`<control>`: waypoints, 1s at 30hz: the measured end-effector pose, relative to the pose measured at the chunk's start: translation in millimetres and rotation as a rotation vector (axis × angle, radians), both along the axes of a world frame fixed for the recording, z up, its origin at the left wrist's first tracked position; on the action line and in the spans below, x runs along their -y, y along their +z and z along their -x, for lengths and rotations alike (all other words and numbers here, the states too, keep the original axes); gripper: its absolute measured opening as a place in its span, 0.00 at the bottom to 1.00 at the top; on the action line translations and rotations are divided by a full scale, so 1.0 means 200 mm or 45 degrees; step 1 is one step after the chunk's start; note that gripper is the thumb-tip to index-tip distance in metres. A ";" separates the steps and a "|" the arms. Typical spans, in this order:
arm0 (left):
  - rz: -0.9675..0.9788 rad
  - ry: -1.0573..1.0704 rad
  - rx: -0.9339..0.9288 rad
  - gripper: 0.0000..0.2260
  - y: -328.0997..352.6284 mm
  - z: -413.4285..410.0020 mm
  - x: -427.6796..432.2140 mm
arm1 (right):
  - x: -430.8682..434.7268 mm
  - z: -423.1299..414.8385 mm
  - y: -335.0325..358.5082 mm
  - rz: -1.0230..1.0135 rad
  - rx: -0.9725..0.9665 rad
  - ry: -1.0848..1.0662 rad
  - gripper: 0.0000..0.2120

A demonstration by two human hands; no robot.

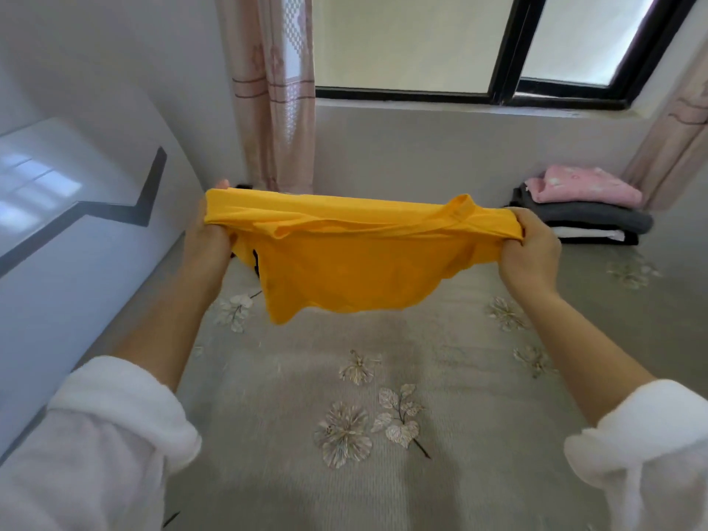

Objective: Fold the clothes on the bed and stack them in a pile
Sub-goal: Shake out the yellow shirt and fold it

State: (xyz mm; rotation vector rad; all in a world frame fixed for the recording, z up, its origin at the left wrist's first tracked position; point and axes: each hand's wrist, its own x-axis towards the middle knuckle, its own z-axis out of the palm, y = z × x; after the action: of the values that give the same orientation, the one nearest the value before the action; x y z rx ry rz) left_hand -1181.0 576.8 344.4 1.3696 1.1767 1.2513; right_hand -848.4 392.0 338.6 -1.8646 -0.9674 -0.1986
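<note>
Now both my hands, left (208,239) and right (530,251), grip a yellow shirt (344,262) stretched above the bed (383,377), folded pile (586,208) beyond.

I can read no word, number or brand anywhere here. The yellow cloth garment (344,262) that I hold up shows a small black mark (256,264) at its left edge. The mark is mostly hidden, so I cannot tell whether it is lettering. The pink folded cloth (582,187) atop the stack of folded clothes (597,220) bears pale blotches, too blurred to read.
</note>
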 end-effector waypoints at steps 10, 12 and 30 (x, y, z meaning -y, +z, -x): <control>0.004 -0.252 -0.668 0.26 -0.82 0.39 0.36 | 0.41 0.13 -0.59 0.644 0.138 0.111 0.18; 0.134 -0.299 -0.741 0.29 -0.99 0.45 0.47 | 0.49 0.18 -0.75 0.791 0.107 0.158 0.19; 1.275 -0.467 -1.461 0.35 -2.20 0.68 1.40 | 1.32 0.54 -2.07 2.121 0.282 0.790 0.17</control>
State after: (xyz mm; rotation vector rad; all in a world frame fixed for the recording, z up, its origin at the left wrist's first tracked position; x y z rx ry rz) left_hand -1316.2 296.8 -95.5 1.3323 1.7880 -0.5490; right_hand -956.0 127.4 -75.8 -2.7594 -2.1541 1.1367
